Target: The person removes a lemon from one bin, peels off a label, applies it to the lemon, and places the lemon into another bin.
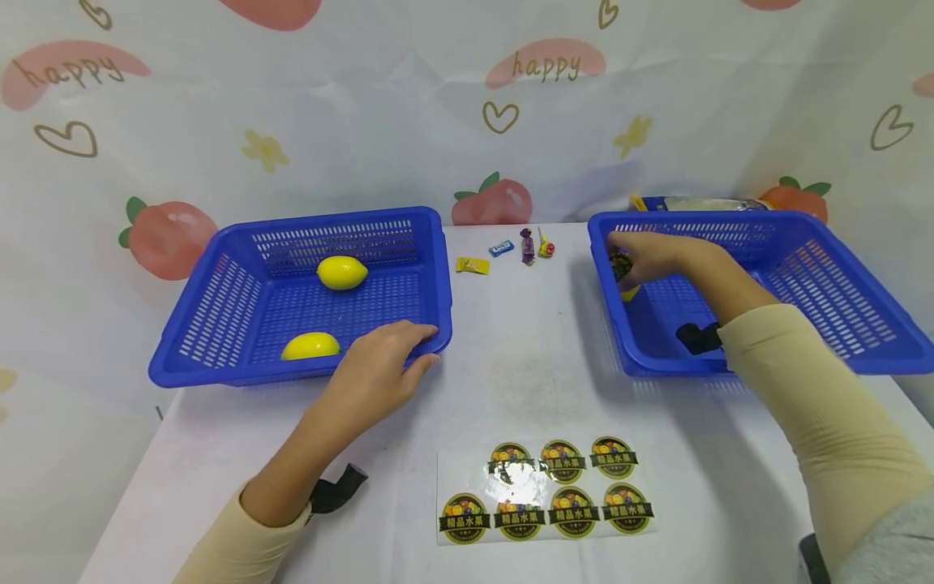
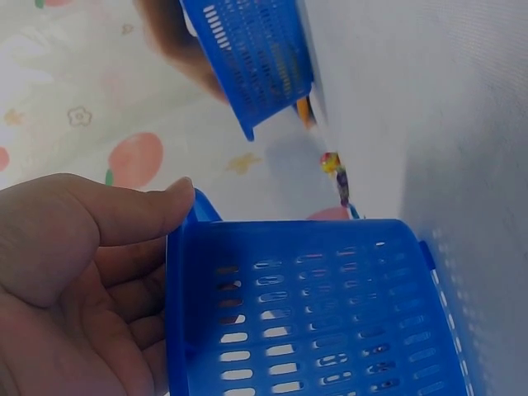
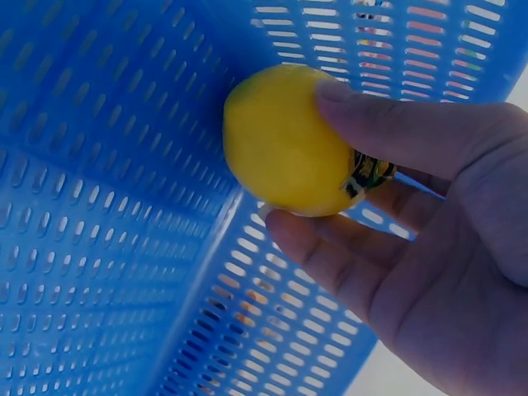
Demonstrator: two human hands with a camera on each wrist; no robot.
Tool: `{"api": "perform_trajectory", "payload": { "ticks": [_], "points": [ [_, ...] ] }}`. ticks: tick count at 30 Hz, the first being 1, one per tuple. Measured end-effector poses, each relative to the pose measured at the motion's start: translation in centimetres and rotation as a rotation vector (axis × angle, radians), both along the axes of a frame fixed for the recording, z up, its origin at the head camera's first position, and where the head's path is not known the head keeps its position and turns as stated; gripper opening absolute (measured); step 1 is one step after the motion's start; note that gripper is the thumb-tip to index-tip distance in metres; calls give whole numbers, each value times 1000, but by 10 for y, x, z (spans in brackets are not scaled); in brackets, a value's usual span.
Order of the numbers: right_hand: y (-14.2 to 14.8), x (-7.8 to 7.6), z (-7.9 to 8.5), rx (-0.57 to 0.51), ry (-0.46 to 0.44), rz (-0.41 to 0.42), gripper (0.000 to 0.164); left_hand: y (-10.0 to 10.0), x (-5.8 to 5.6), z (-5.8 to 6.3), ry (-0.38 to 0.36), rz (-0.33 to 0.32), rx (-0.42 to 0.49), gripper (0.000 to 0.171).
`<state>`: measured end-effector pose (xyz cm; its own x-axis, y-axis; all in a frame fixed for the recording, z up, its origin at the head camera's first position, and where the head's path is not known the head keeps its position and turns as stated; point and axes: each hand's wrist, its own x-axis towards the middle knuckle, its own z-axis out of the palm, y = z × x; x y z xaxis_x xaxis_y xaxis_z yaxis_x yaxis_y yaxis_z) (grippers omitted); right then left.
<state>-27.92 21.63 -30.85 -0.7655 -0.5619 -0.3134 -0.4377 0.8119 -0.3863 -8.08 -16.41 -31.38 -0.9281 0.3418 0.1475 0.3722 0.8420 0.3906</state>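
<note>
In the head view, my left hand (image 1: pixel 383 365) holds the near right corner of the left blue basket (image 1: pixel 442 268). The left wrist view shows the thumb (image 2: pixel 144 210) on the rim and the fingers along the outside. Two yellow lemons (image 1: pixel 341 273) lie in that basket, one toward the back, one by the near wall. My right hand (image 1: pixel 649 255) reaches inside the right blue basket (image 1: pixel 616 324), near its left wall. Between thumb and fingers it grips a lemon (image 3: pixel 285 140) bearing a dark round sticker (image 3: pixel 369 173), mostly covered by the hand in the head view.
A sheet of round fruit stickers (image 1: pixel 547 491) lies at the table's front. Between the baskets at the back are a yellow packet (image 1: pixel 473 265), a blue sweet (image 1: pixel 501 248), a purple wrapped sweet (image 1: pixel 528 246) and a lollipop (image 1: pixel 546 247). Behind the right basket shows a bag (image 1: pixel 700 203).
</note>
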Motion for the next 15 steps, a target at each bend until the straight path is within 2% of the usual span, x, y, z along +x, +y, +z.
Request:
{"api": "perform_trajectory", "payload": {
  "ticks": [8,15],
  "points": [
    [2,2,0,7,70,42,51,1,1,1,-4,4,4,39],
    [2,4,4,-13,58,7,58,2,1,1,-9,10,1,39]
  ]
}}
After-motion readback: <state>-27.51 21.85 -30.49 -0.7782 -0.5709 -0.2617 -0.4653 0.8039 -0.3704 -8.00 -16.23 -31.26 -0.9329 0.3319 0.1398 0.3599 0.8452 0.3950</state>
